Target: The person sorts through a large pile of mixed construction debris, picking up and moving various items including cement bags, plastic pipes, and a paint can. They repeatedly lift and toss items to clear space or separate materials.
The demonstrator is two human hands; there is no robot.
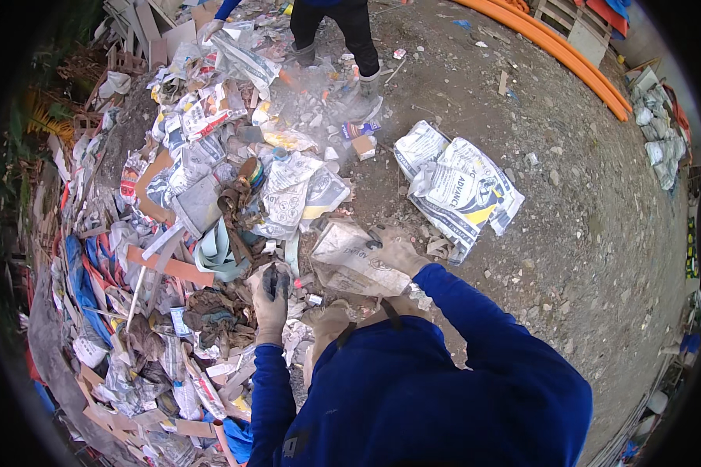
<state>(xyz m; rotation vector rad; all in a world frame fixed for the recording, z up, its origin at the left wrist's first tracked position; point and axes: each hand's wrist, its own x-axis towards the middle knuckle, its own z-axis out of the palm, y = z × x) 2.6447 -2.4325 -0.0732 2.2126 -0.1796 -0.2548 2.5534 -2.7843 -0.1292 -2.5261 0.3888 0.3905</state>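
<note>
My right hand (396,251), in a pale work glove with dark fingertips, grips the upper right side of a dirty, flattened paper sack (349,258). The sack hangs in front of my legs, its surface smeared with grey-brown dust. My left hand (270,305), gloved alike, is held over the rubbish to the left of the sack. Its dark fingertips are curled together, and whatever lies between them is too small to make out. Just beyond it lies a pale green coiled strip (222,253). A stack of empty printed sacks (463,187) rests on the ground, ahead and to the right.
A wide rubbish heap (202,156) of sacks, board scraps and cloth spreads along the left. Another person (335,31) stands in dust at the far side, one hand on a sack (245,62). Orange pipes (553,47) lie at the far right on gravelly ground (576,257).
</note>
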